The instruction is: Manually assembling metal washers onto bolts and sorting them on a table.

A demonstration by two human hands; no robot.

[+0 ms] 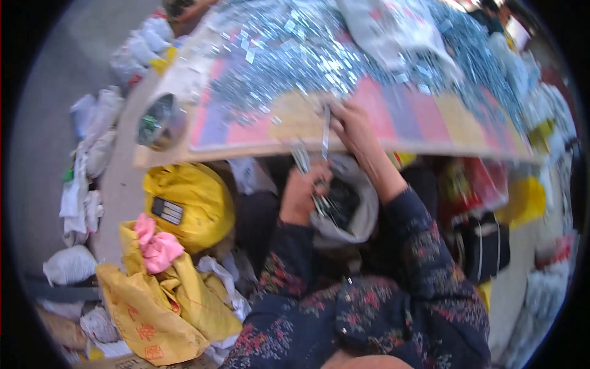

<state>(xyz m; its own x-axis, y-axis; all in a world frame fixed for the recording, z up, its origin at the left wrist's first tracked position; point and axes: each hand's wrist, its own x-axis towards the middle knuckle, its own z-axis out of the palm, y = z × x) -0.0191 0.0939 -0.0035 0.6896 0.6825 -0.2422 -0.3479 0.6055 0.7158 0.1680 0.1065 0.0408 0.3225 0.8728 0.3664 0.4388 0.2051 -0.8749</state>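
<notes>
cluttered work corner all round, with a striped board (430,117) in pink, yellow and purple bands tilted across the top of the view, and a glittering heap of small metal pieces (319,49) spread over its far side. a round tin (161,122) sits at the board's left end. right hand (351,126) is up at the board's near edge, fingers pinched around a slim flat metal strip (326,132) that stands nearly upright against the edge. left hand (301,194) is lower, just under the board, clenched round a bunch of similar metal strips (302,158) poking up out of the fist; how many, too blurred to tell. right beside that fist, a white bag (359,209) gapes open with dark metal bits inside, sitting between the two dark floral sleeves (424,246). off to the left, a bulging yellow sack (190,203), and below it a yellow bag (153,307) with a pink cloth (157,246) lying on top. white bundles (86,147) line the grey floor at far left.
</notes>
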